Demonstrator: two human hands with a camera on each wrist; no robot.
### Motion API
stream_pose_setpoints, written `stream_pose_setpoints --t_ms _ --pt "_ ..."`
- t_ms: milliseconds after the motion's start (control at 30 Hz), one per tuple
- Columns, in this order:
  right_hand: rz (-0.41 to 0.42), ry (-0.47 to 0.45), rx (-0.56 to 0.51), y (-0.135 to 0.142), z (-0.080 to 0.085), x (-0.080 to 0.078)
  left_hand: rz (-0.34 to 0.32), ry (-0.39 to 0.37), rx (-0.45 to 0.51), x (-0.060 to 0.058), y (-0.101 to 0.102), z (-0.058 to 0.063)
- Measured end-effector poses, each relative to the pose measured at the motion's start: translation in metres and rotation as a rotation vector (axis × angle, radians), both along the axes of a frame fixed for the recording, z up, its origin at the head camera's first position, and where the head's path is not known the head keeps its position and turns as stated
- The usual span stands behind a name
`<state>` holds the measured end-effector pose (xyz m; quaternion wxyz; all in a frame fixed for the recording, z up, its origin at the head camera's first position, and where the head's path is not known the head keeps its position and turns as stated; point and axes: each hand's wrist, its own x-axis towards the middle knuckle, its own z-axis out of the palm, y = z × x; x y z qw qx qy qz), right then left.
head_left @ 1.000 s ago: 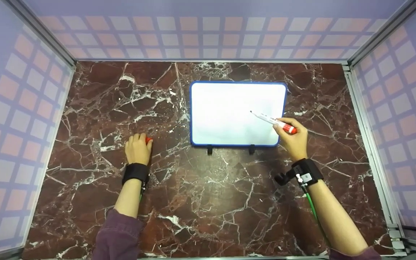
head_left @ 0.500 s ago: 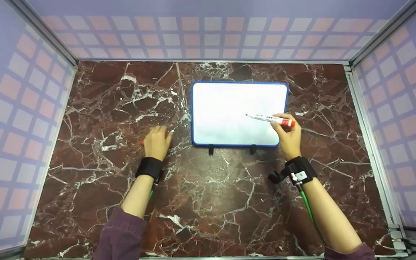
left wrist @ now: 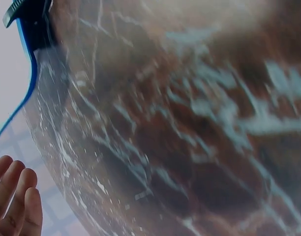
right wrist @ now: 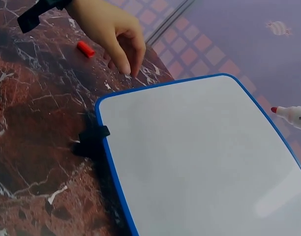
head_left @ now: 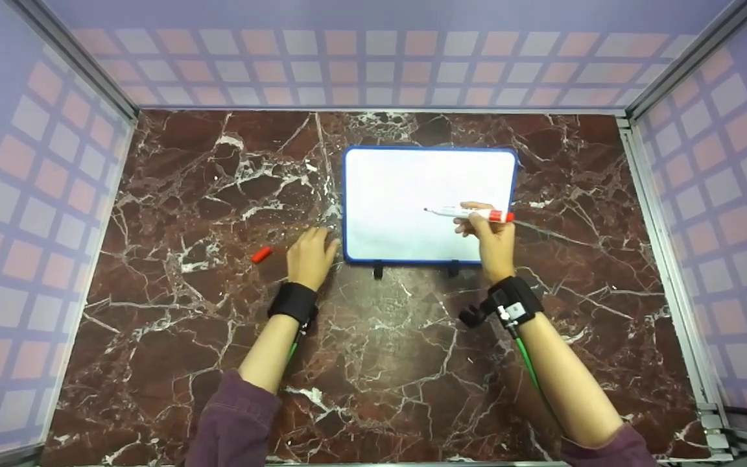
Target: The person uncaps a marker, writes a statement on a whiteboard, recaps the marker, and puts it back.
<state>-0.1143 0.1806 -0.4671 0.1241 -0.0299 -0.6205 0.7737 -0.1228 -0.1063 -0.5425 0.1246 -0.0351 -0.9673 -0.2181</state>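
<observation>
My right hand [head_left: 493, 243] pinches a white marker [head_left: 454, 212] with a red end, its uncapped tip pointing left over the whiteboard [head_left: 399, 188]. In the right wrist view the red tip of the marker [right wrist: 283, 114] shows at the right edge. The board has a blue frame and a blank white face. My left hand [head_left: 310, 258] is just left of the board's lower left corner, fingers relaxed and holding nothing. A red marker cap [head_left: 261, 254] lies on the table to the left of that hand. Loosely bent fingers [left wrist: 15, 196] of the left hand appear in the left wrist view.
Two black stand clips [head_left: 378, 269] [head_left: 454, 268] sit along the board's lower edge. The table [head_left: 373, 376] is dark red marble pattern. Checkered walls [head_left: 373, 65] with metal edges close in the back and sides. A green cable [head_left: 529, 366] trails from the right wristband.
My left hand let go of the red cap, leaving it on the table, and moved right toward the board. My right hand moved left with the marker over the board.
</observation>
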Motion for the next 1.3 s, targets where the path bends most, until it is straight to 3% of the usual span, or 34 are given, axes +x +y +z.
stream_pose_setpoints --t_ms 267,467,767,933,1167,1300 --pt "-0.071 -0.039 0.068 -0.026 -0.006 -0.011 0.012 -0.105 0.108 0.002 0.013 -0.005" --pt "-0.019 -0.036 0.086 -0.044 -0.001 -0.015 0.026 -0.1 0.124 0.005 0.02 -0.009" --pt "0.029 0.006 0.154 -0.072 0.005 -0.019 0.067 -0.154 0.2 0.005 0.024 -0.012" --pt "0.033 0.019 0.258 -0.084 0.002 -0.022 0.08 -0.171 0.248 0.005 0.027 -0.014" --pt "0.013 0.04 0.43 -0.093 -0.026 -0.038 0.067 -0.181 0.248 0.007 0.027 -0.019" --pt "0.021 0.048 0.489 -0.096 -0.024 -0.042 0.079 -0.184 0.255 0.005 0.025 -0.018"
